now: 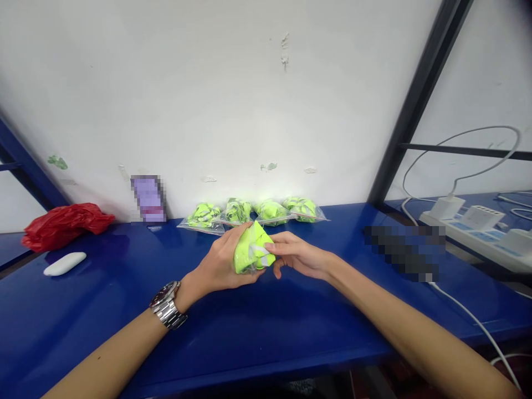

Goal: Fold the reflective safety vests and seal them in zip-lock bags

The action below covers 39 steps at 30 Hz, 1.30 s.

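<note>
A folded neon-yellow reflective vest (249,250) with a silvery strip is held up above the blue table. Clear plastic shows around its lower left part. My left hand (222,260), a metal watch on its wrist, wraps round the bundle from the left and is closed on it. From the right, my right hand (297,254) pinches the bundle's right edge by the silvery strip, its lower fingers curled beneath. Behind the hands, several clear zip bags (272,213) packed with similar yellow fabric lie in a row against the wall.
On the left of the blue table (199,354) are a red plastic bag (66,224), a white oval case (65,264) and a propped phone (149,199). To the right lie a blurred dark device (403,252) with a cable and a white power strip (477,233) with chargers.
</note>
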{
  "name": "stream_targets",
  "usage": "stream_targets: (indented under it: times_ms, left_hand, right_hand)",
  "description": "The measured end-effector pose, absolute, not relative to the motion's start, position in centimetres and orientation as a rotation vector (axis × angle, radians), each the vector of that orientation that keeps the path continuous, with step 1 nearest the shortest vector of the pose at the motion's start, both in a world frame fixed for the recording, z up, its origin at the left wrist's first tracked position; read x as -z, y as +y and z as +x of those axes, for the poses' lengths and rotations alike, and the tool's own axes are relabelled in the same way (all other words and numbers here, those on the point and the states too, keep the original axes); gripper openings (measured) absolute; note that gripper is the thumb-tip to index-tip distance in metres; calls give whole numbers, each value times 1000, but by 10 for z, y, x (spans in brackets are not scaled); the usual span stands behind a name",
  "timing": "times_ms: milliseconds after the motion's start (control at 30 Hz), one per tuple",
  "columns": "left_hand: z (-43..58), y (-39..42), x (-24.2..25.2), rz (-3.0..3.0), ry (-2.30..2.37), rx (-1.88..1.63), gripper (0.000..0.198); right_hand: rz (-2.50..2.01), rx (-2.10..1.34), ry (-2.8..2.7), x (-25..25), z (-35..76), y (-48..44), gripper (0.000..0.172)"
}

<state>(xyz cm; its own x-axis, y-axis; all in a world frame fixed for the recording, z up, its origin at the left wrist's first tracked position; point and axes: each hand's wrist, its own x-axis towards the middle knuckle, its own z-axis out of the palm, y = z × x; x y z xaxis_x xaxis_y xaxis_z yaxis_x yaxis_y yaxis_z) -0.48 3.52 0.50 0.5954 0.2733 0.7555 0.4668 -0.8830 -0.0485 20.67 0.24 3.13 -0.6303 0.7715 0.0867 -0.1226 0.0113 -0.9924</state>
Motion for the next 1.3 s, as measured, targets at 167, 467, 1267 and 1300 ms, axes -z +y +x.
stream_targets:
  times_ms: [167, 467, 1267, 1300]
  left_hand:
    - [-1, 29, -8, -2704, -695, 1323, 84]
    - [5, 19, -12, -3134, -750, 1517, 83]
    - [-20, 21, -74, -2868, -564, 778, 19]
    - [-20, 20, -75, -2885, -589, 759, 17]
  right_hand:
    - [-805, -1163, -1779, -20, 201, 11, 52]
    - [-656, -1021, -1840, -23, 194, 8, 77]
    - [-1000, -847, -1848, -49, 210, 0, 50]
    - [-1022, -808, -1864, -50, 209, -1, 48]
